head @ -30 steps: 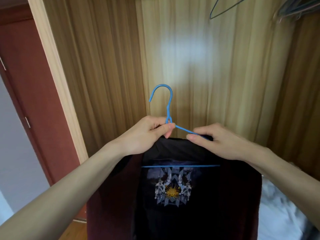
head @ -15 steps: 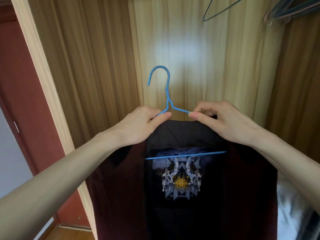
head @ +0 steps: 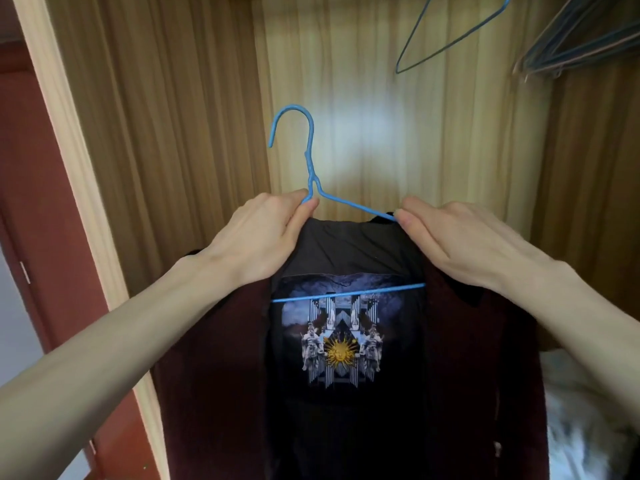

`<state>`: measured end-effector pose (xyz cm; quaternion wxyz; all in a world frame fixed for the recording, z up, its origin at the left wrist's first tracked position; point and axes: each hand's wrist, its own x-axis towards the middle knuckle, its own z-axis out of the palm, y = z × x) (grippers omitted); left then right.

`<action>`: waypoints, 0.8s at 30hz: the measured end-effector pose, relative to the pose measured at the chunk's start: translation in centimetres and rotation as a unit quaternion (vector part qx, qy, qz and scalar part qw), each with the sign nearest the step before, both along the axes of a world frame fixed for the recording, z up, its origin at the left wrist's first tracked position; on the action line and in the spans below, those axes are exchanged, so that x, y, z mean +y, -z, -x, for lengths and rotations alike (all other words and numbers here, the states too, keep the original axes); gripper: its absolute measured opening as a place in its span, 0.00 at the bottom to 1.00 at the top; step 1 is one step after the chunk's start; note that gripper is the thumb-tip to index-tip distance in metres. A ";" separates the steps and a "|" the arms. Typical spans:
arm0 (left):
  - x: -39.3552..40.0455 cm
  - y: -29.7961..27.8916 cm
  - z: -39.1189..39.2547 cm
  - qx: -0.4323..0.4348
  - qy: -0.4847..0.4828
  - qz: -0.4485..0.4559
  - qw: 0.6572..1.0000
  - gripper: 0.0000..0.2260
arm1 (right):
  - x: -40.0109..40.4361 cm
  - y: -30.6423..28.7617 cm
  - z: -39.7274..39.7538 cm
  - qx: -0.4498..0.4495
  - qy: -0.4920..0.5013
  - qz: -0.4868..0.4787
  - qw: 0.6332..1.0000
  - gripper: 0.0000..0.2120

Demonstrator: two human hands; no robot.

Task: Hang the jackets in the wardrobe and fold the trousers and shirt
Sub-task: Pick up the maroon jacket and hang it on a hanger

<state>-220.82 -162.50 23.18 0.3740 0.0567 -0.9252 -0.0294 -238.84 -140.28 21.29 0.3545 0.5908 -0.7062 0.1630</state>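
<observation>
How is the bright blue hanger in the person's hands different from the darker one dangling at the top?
The blue hanger carries a dark red jacket; the darker hanger is bare. The left hand and right hand hold the blue one low, its hook free; the darker one hangs high, its hook out of frame. Both are thin wire.

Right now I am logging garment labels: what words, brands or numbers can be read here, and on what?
None can be read.
Dark maroon jacket, black lining with printed picture panel: a golden sun face and pale figures, no lettering.
Blue wire hanger: no markings.
</observation>
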 end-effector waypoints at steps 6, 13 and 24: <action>-0.4 -0.7 -0.4 0.000 -0.012 0.064 0.998 0.21 | -1.0 -1.8 -0.3 -0.003 0.006 0.022 1.000 0.20; -1.4 1.7 -0.4 0.055 -0.029 0.044 0.997 0.21 | -0.5 -3.0 0.5 -0.061 -0.016 0.091 0.994 0.20; -0.7 -6.1 5.4 0.118 -0.088 0.069 0.987 0.22 | 0.4 -10.5 3.1 -0.002 0.069 0.086 0.994 0.18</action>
